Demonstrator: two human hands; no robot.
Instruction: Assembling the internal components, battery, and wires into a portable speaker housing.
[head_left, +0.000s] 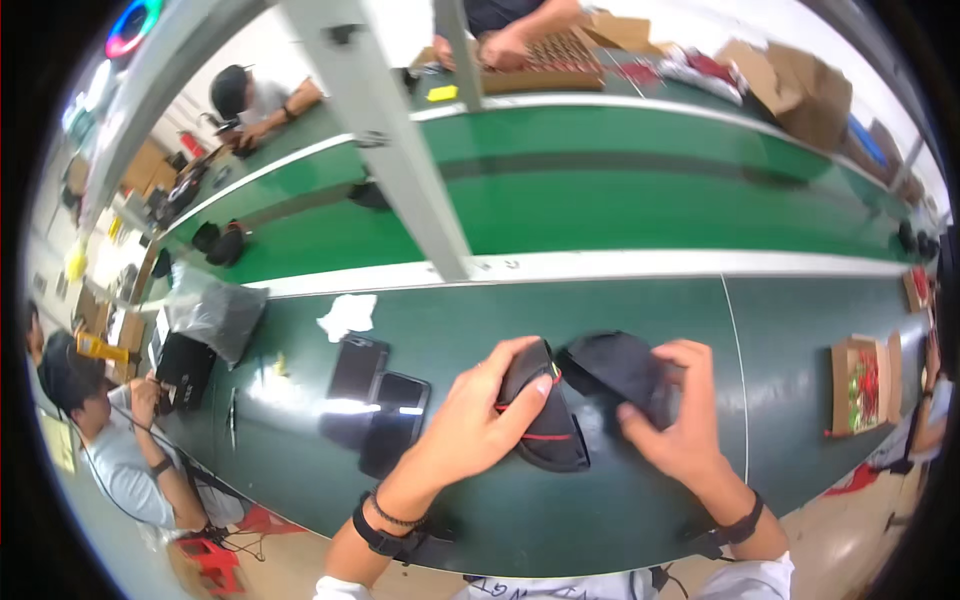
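Two phones [375,392] lie flat just left of the left hand [480,420], which clasps a black mouse [540,415] with red trim. Touching it, a black cover [615,368] is pinched by the right hand [675,420].

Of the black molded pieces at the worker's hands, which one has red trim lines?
The black wedge-shaped piece gripped by the left hand has red trim lines. The black curved piece held by the right hand shows none.
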